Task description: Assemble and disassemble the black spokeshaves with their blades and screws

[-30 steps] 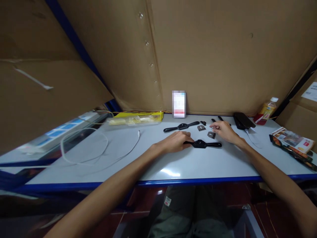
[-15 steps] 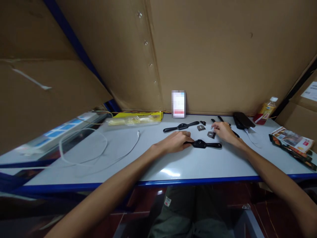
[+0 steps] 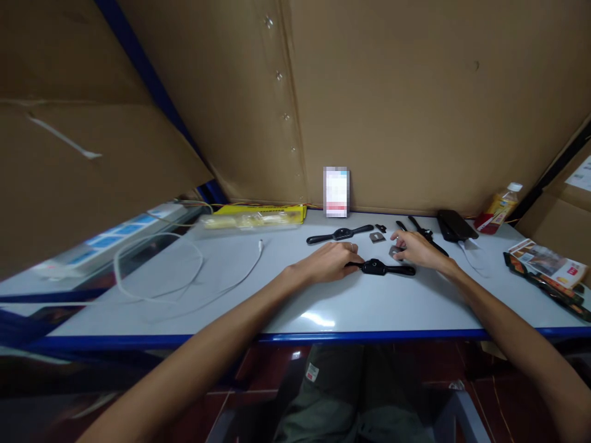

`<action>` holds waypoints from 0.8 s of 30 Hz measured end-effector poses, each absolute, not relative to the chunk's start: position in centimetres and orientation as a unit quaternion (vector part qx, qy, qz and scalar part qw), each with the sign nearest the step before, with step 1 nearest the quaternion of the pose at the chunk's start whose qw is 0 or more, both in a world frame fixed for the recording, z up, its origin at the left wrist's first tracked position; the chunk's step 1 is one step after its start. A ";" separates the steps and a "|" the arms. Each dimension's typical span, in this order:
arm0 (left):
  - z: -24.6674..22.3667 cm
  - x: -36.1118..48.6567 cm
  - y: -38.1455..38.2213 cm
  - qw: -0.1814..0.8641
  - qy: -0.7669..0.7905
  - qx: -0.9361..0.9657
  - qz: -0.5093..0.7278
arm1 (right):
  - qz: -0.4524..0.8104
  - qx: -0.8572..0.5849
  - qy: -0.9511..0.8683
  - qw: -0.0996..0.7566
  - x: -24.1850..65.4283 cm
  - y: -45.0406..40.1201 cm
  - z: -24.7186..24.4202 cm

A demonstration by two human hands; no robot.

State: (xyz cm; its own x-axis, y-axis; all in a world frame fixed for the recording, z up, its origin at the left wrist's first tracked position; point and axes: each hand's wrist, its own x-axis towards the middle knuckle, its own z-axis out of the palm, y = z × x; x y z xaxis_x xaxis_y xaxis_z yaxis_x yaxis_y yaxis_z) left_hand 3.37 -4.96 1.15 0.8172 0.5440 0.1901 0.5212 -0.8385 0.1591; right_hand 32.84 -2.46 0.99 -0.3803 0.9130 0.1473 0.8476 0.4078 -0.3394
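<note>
On the pale blue table [image 3: 323, 301] lies a black two-handled tool [image 3: 383, 268]. My left hand [image 3: 330, 261] is closed over its left handle. My right hand [image 3: 418, 249] rests just behind the tool's right handle, with its fingertips pinching a small grey metal plate [image 3: 395, 251] that lies on the table. A second black two-handled tool [image 3: 339, 234] lies farther back. Beside it are another grey plate [image 3: 377, 237] and a small black piece [image 3: 380, 228].
Thin black tools [image 3: 423, 232] and a black case [image 3: 455, 225] lie behind my right hand. A bottle [image 3: 501, 206] and printed packets [image 3: 547, 266] are at the right. A white cable [image 3: 184, 280], a yellow package [image 3: 253, 216] and a power strip [image 3: 106, 243] are at the left. Cardboard walls surround the table.
My right hand has come down and nearer, from above the small parts onto the grey plate. My left hand stays on the tool's handle. The view has shifted slightly.
</note>
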 end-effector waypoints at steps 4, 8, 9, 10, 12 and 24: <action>1.1 3.4 -5.0 0.048 0.285 0.951 0.112 | 0.118 -0.558 -0.807 0.153 33.0 -2.2 1.4; 1.2 3.4 -5.2 0.042 0.280 0.953 0.109 | 0.130 -0.556 -0.808 0.145 33.3 -2.4 2.2; 1.2 3.4 -5.2 0.041 0.277 0.954 0.110 | 0.134 -0.553 -0.806 0.160 33.3 -2.5 2.4; 1.2 3.4 -5.3 0.039 0.274 0.954 0.113 | 0.139 -0.549 -0.803 0.185 33.3 -2.6 2.5; 1.1 3.5 -5.3 0.038 0.271 0.955 0.117 | 0.166 -0.538 -0.787 0.254 33.0 -2.7 2.4; 0.9 3.7 -5.6 0.022 0.266 0.956 0.118 | 0.240 -0.459 -0.771 0.370 28.9 -5.4 1.8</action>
